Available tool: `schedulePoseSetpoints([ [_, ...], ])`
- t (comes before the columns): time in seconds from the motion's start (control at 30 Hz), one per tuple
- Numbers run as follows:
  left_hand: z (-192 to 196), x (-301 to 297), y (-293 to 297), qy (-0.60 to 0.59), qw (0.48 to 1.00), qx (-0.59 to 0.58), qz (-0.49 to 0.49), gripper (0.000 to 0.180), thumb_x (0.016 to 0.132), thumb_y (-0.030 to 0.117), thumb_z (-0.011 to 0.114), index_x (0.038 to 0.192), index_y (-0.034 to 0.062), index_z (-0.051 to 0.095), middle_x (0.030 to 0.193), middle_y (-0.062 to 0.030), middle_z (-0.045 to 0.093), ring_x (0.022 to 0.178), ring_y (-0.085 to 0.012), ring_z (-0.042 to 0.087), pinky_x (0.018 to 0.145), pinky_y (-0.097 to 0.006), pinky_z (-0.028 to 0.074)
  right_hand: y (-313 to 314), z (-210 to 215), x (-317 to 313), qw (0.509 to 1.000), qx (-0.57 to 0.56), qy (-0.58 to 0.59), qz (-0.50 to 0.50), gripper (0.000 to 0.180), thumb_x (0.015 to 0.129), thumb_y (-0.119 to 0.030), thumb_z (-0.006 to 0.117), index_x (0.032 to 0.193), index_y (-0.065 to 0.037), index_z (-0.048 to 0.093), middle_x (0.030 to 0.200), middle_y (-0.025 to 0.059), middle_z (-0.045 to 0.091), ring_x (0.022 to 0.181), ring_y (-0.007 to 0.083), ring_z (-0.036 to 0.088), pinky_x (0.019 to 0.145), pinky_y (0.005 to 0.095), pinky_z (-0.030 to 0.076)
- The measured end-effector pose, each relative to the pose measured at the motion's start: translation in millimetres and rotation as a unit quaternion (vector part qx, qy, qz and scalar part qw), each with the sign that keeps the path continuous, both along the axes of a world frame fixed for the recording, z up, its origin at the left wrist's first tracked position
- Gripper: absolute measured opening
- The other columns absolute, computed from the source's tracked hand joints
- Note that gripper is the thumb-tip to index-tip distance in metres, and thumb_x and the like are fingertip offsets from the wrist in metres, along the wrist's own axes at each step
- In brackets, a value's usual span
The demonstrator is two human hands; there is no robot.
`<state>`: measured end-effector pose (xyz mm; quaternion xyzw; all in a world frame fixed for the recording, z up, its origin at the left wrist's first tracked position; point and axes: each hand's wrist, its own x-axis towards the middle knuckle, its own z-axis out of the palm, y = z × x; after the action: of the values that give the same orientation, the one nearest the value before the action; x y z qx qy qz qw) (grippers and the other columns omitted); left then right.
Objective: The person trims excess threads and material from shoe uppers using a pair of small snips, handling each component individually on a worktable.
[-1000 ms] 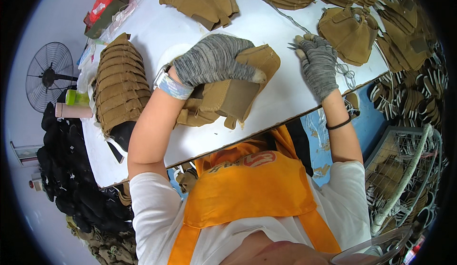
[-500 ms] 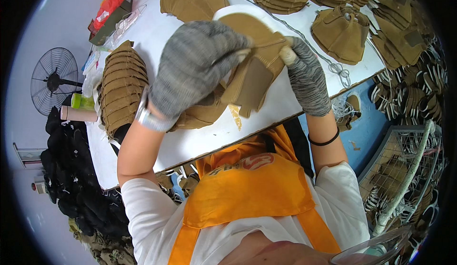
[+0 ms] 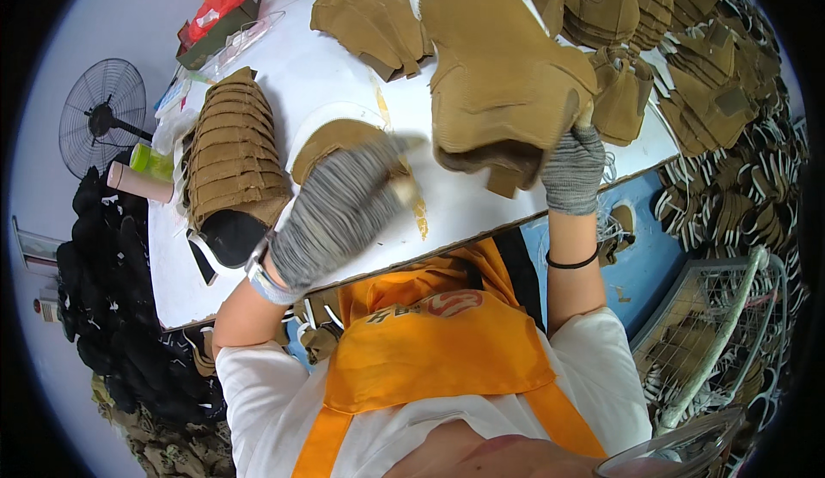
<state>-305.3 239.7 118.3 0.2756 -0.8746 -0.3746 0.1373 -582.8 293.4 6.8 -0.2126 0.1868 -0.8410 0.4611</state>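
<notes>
A brown suede shoe upper (image 3: 498, 70) with a white rim at its toe is raised over the table, its ankle opening toward me. My right hand (image 3: 574, 164), in a grey knit glove, is closed on the upper's right edge. To the left, my gloved left hand (image 3: 344, 207) is apart from that upper; its fingers are smeared by motion. Another brown shoe upper (image 3: 331, 145) with a white rim lies on the table, partly covered by my left hand. I cannot tell whether that hand touches it.
A white table (image 3: 284, 40) carries a nested row of brown uppers (image 3: 236, 147) at left, and further stacked uppers (image 3: 365, 18) behind. A phone-like black object (image 3: 202, 259) lies near the left edge. A wire basket (image 3: 713, 332) stands at right, and a fan (image 3: 101, 121) at far left.
The upper has turned, showing its broad outer face and opening. My left hand has let go of it and moved down toward me; my right hand keeps its hold.
</notes>
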Motion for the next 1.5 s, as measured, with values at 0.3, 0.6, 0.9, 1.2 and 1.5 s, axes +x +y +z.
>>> schedulePoseSetpoints([
  [0.3,9.0,-6.1,-33.4,0.258,0.867,0.415,0.100,0.050,0.089,0.042,0.060,0.120,0.0037,0.056,0.110,-0.0053,0.061,0.097,-0.0137,0.059,0.090,-0.026,0.046,-26.3,-19.6,49.7,0.961,-0.009,0.263,0.085,0.052,0.097,-0.039,0.040,0.138,-0.007,0.034,0.138,0.0140,0.041,0.126,0.0276,0.042,0.104,0.0430,0.038],
  [0.6,-4.3,31.2,-53.0,0.135,0.978,-0.057,0.148,0.076,0.077,0.011,0.076,0.138,-0.0033,0.034,0.129,-0.0144,0.052,0.114,-0.0160,0.052,0.098,-0.028,0.044,-52.5,8.7,79.5,0.559,0.073,0.825,-0.040,0.044,0.096,-0.037,0.043,0.133,-0.014,0.043,0.138,0.0038,0.045,0.128,0.0209,0.040,0.108,0.0364,0.031],
  [0.9,-37.5,58.8,-67.6,0.291,0.944,0.053,0.143,0.050,0.092,0.017,0.059,0.133,-0.0040,0.040,0.122,-0.0140,0.057,0.107,-0.0187,0.057,0.093,-0.029,0.048,-70.3,14.4,102.8,0.522,0.037,0.850,-0.059,0.040,0.096,-0.030,0.046,0.129,-0.008,0.046,0.131,0.0070,0.052,0.121,0.0231,0.048,0.104,0.0336,0.037],
  [1.2,-69.2,110.8,-34.1,0.591,0.553,0.561,0.170,0.038,0.096,0.019,0.051,0.128,0.0000,0.046,0.123,-0.0144,0.056,0.110,-0.0240,0.057,0.096,-0.035,0.049,-58.2,14.0,127.1,0.886,0.147,0.361,0.251,0.032,0.089,-0.007,0.054,0.118,0.006,0.050,0.114,0.0215,0.059,0.102,0.0298,0.061,0.090,0.0378,0.053],
  [1.5,-147.1,127.1,-39.1,0.454,0.815,0.214,0.289,0.027,0.094,0.017,0.055,0.113,-0.0024,0.056,0.102,-0.0115,0.062,0.095,-0.0192,0.061,0.087,-0.031,0.052,-53.6,12.0,141.9,0.883,0.218,0.259,0.326,0.063,0.082,-0.041,0.068,0.119,0.008,0.053,0.104,0.0170,0.062,0.095,0.0234,0.062,0.080,0.0336,0.055],
])
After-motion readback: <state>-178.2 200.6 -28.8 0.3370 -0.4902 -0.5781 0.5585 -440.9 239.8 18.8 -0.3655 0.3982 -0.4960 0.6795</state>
